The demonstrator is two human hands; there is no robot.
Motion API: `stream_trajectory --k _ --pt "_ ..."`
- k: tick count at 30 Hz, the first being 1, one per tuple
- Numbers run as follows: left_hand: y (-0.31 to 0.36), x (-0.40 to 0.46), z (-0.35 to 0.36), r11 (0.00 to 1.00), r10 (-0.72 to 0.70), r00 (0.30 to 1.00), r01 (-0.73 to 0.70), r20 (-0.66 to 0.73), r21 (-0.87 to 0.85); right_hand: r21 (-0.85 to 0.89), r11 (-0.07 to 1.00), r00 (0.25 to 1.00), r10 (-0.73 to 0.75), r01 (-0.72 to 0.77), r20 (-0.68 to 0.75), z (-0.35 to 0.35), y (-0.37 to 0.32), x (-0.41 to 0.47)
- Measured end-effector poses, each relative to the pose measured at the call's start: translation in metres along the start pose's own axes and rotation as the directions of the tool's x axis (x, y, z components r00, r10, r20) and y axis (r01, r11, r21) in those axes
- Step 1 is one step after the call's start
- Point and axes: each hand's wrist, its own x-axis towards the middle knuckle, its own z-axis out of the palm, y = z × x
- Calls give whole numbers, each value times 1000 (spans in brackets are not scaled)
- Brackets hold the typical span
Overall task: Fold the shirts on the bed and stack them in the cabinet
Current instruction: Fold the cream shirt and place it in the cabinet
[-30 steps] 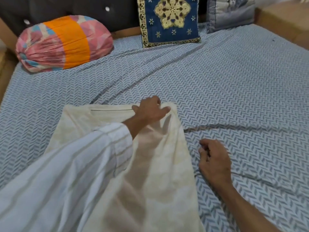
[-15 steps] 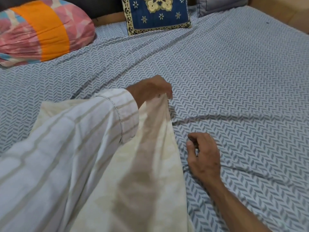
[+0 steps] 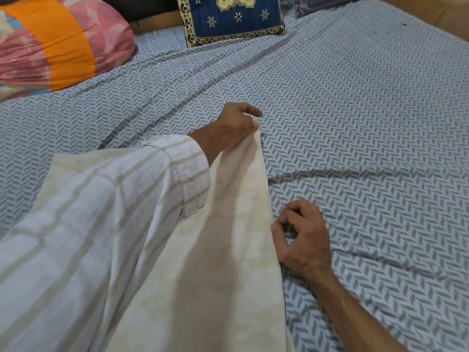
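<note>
A cream shirt (image 3: 228, 250) lies flat on the bed (image 3: 368, 123) at the lower middle, part of it hidden under my striped left sleeve. My left hand (image 3: 228, 125) pinches the shirt's far right corner and holds it a little above the sheet, so the right edge rises in a ridge. My right hand (image 3: 302, 237) rests on the sheet right beside that edge. Its fingers are loosely curled and its thumb sits close to the cloth, with nothing held. No cabinet is in view.
A pink and orange bolster (image 3: 55, 41) lies at the far left of the bed. A blue patterned cushion (image 3: 231, 16) leans at the head, with a grey cushion (image 3: 324, 3) beside it. The blue-grey herringbone sheet spreads to the right with a few creases.
My left hand went from lying on the shirt's top edge to pinching the far right corner and lifting it. My right hand shifted closer to the shirt's right edge.
</note>
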Motion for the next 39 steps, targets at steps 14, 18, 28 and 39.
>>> stream_trajectory --k 14,18,28,39 --pt "-28 1 24 785 236 972 -202 20 586 -87 996 999 39 -37 22 0 -4 -2" --pt "-33 -98 11 612 328 939 -297 106 733 -159 986 996 57 -45 71 -3 -4 1" --pt "-141 -425 -51 706 -67 846 -335 529 624 18 903 767 353 -428 536 -78 -81 -69" --pt "-171 -572 -14 484 81 808 -543 583 686 -48 768 676 590 -639 442 -176 -76 -210"
